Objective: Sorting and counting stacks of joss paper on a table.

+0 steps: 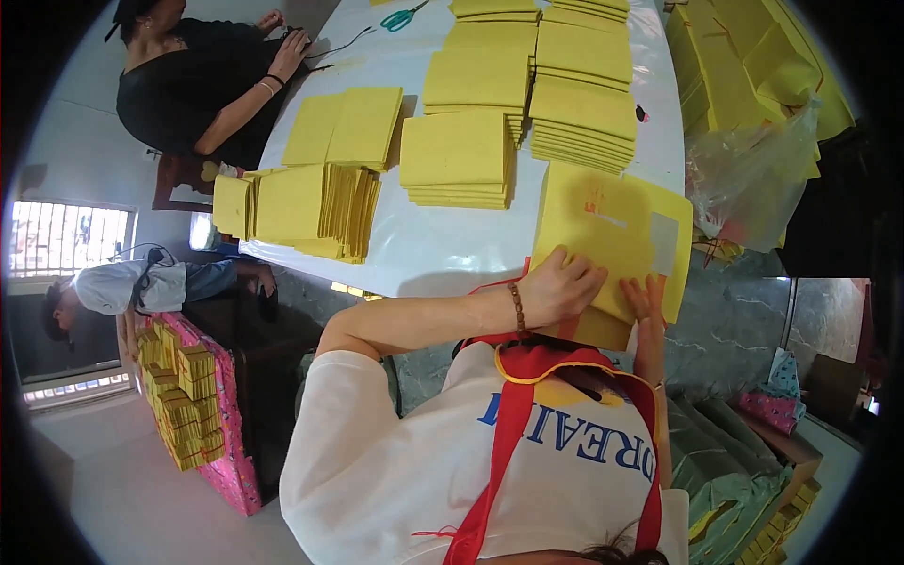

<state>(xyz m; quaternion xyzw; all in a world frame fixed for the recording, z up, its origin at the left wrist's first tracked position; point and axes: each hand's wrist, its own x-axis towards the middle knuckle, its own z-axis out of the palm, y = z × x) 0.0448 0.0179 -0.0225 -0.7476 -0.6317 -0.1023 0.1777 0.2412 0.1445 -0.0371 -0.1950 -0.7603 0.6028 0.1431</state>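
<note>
Several yellow paper sheets (574,202) lie at the table's near right corner, with red print and a pale grey patch on them. My left hand (562,290), wearing a beaded bracelet (517,309), rests on the sheets' near part with its fingers curled and closed. What those fingers pinch, if anything, is hidden. Beside it, my right hand (646,306) lays its stretched fingers on the paper's near edge, thumb out of clear sight. A folded yellow flap (600,328) shows below my hands, at the table's edge.
Stacks of folded yellow paper (455,155) cover much of the white table (433,250). Green scissors (403,17) lie at the far end. One person (202,89) works at the left side; another (141,287) stands behind. A clear plastic bag (753,179) hangs at right.
</note>
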